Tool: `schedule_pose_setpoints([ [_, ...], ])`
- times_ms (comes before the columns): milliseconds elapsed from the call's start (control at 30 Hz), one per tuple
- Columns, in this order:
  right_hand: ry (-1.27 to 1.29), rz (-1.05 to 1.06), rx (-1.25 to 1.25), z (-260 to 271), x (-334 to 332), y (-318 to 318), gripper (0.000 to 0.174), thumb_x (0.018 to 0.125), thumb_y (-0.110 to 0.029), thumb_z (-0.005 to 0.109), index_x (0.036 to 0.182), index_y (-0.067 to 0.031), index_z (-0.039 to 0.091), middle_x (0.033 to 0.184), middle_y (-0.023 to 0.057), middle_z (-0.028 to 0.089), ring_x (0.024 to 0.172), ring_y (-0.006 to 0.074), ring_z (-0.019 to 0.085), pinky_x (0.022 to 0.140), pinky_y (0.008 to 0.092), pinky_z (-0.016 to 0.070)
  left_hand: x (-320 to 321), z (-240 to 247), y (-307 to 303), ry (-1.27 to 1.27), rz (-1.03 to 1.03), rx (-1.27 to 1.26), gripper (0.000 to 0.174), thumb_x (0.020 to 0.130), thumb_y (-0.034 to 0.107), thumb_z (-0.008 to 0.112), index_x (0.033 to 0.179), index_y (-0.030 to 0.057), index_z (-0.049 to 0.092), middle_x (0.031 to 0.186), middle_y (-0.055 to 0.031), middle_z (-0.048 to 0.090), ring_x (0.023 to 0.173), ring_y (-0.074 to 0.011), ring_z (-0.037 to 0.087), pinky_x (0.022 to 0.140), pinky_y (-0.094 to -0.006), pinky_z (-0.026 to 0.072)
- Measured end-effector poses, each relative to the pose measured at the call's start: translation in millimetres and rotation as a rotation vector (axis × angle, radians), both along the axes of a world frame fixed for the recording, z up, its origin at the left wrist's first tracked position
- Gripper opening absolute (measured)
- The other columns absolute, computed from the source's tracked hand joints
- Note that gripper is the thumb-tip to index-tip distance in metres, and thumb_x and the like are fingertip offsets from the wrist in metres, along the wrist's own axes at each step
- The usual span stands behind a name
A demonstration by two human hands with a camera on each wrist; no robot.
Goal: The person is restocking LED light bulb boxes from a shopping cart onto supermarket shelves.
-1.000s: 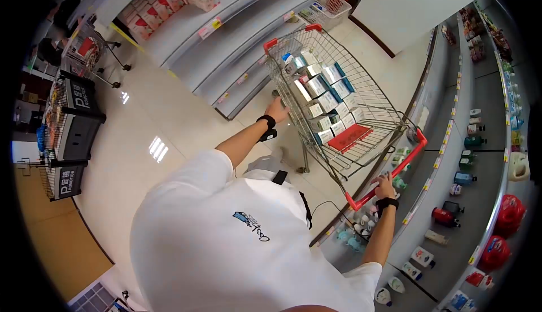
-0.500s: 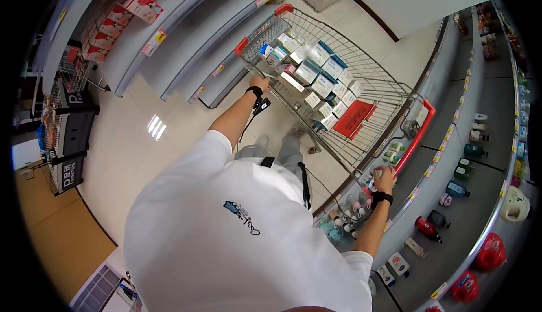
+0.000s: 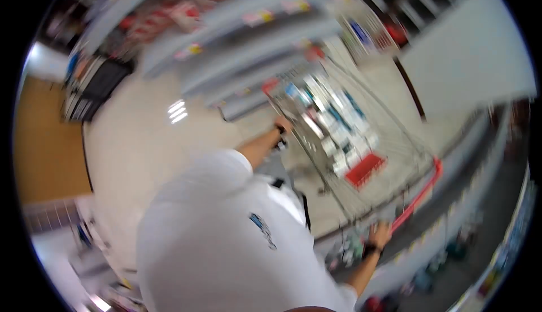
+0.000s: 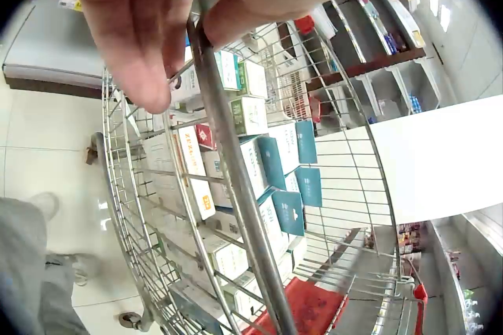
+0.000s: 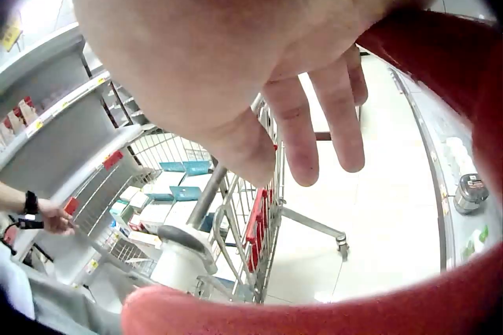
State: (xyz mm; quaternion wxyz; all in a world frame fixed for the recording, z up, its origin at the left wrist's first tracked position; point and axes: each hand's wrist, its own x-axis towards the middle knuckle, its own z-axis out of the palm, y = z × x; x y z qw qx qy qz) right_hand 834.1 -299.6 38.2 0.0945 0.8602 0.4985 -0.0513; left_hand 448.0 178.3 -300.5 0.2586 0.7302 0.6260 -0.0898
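A wire shopping cart (image 3: 389, 120) stands crosswise ahead of me, blurred in the head view. Inside lie several white and teal boxes (image 4: 275, 154), beside a red panel (image 4: 314, 303). My left hand (image 3: 283, 123) holds the cart's near side rail toward the red front corner. In the left wrist view that hand (image 4: 141, 44) has thumb and fingers on either side of the metal rail (image 4: 236, 170). At the near end of the red handle (image 3: 418, 202) is my right hand (image 3: 380, 234). The right wrist view shows its fingers (image 5: 295, 127) nearly straight and spread.
Grey shelves (image 3: 226, 75) with red and white packs stand beyond the cart. Another shelf row (image 3: 451, 222) with bottles runs along the right. A white basket (image 3: 367, 35) sits on the floor ahead, near a white panel (image 3: 468, 58). Black crates (image 3: 99, 86) stand left.
The head view has swung and blurred, so cart and shelves sit lower and further right. My left hand has come onto the side rail; my right hand has slid toward the handle's near end.
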Motion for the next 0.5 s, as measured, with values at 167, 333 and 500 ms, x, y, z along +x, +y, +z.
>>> schedule_pose_setpoints([
  [167,0.0,-0.193,-0.17,-6,14,53,0.029,0.075,-0.036,0.065,0.087,-0.0105,0.068,0.1,0.0135,0.066,0.106,0.0342,0.053,0.084,0.0452,0.0443,7,143,10,-0.206,0.305,-0.103,0.028,0.081,0.021,0.058,0.093,-0.0008,0.069,0.097,-0.0249,0.067,0.094,-0.0354,0.066,0.077,-0.0446,0.0538],
  [333,0.013,-0.23,-0.454,6,64,105,0.05,0.077,-0.052,0.064,0.114,-0.0181,0.062,0.119,0.0121,0.061,0.11,0.0206,0.058,0.088,0.0386,0.0483,7,197,-13,-0.206,0.349,-0.258,0.033,0.075,0.02,0.065,0.097,-0.0049,0.067,0.1,-0.0252,0.066,0.098,-0.0347,0.065,0.082,-0.0432,0.0533],
  [500,0.266,-0.026,0.064,-8,117,121,0.048,0.084,-0.046,0.06,0.084,0.0011,0.066,0.072,0.0239,0.063,0.066,0.0428,0.059,0.059,0.0503,0.0448,-7,122,2,-0.201,0.166,-0.182,0.043,0.078,0.036,0.062,0.099,-0.001,0.067,0.097,-0.0227,0.066,0.09,-0.0352,0.065,0.077,-0.0448,0.0521],
])
